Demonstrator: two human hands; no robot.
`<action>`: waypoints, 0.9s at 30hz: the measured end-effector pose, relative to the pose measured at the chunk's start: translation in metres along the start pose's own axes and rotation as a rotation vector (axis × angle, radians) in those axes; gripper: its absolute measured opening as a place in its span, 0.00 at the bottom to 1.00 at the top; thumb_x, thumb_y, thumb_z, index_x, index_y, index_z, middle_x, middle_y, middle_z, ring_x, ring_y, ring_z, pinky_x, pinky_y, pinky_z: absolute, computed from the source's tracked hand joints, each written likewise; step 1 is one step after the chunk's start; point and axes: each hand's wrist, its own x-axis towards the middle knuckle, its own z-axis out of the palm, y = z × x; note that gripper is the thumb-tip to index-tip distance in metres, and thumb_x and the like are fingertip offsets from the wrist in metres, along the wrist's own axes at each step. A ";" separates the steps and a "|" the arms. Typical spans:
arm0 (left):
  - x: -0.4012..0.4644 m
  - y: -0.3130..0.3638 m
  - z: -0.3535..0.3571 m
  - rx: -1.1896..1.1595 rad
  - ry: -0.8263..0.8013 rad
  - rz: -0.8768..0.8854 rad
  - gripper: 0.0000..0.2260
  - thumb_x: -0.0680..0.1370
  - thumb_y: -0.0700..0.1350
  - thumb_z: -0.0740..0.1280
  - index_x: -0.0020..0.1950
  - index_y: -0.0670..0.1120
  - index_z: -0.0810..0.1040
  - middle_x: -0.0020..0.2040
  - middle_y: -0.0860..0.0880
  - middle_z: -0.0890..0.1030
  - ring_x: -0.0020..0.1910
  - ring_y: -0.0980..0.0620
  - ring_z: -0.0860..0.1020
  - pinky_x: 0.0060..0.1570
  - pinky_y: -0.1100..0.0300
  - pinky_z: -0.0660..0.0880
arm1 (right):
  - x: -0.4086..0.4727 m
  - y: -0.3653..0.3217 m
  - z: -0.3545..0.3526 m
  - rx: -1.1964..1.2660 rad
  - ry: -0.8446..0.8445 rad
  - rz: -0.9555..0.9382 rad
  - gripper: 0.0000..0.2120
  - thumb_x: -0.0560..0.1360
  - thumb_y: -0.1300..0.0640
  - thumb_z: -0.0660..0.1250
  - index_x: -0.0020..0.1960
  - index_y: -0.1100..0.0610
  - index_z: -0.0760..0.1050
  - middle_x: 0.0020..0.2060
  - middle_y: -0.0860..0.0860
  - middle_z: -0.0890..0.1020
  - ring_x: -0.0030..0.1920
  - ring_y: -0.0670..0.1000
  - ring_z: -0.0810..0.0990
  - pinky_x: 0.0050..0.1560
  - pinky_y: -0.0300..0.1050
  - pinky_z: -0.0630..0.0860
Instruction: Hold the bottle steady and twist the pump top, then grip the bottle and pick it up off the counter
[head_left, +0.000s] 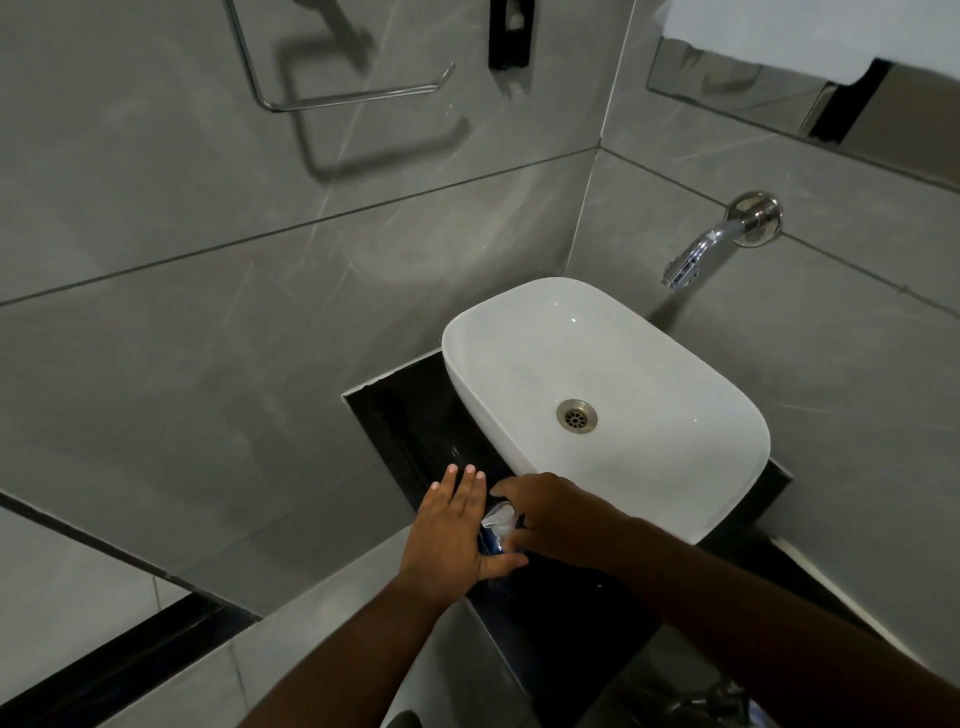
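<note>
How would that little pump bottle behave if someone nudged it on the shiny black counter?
The pump bottle looks small and narrow, so probably light and apt to tip. The black counter looks glossy, so it may slide. The left hand lies flat beside it, perhaps steadying it.

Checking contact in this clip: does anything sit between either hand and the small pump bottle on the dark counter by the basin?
Nothing visible does. The pump bottle stands on the black counter just in front of the white basin. The left hand lies with straight fingers against its side, and the right hand covers its pump head from above.
</note>
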 end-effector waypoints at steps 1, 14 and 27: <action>0.000 0.000 0.000 -0.008 0.002 0.000 0.53 0.66 0.81 0.45 0.80 0.47 0.48 0.81 0.46 0.50 0.79 0.46 0.43 0.74 0.51 0.38 | -0.001 -0.001 0.003 0.032 -0.009 0.016 0.20 0.70 0.53 0.70 0.60 0.56 0.71 0.52 0.55 0.81 0.49 0.53 0.80 0.48 0.42 0.74; -0.002 0.000 0.004 -0.104 0.006 0.006 0.52 0.68 0.79 0.52 0.79 0.46 0.42 0.80 0.47 0.44 0.78 0.48 0.41 0.75 0.53 0.39 | 0.001 -0.002 0.013 0.129 -0.017 0.120 0.09 0.75 0.57 0.66 0.46 0.64 0.77 0.43 0.62 0.82 0.42 0.58 0.80 0.46 0.48 0.76; -0.016 -0.011 -0.003 -0.733 0.114 -0.182 0.34 0.63 0.62 0.79 0.66 0.53 0.74 0.57 0.54 0.81 0.54 0.57 0.79 0.54 0.53 0.78 | 0.011 0.005 0.027 0.108 0.039 0.255 0.10 0.76 0.61 0.63 0.56 0.62 0.75 0.54 0.61 0.81 0.55 0.60 0.79 0.60 0.51 0.74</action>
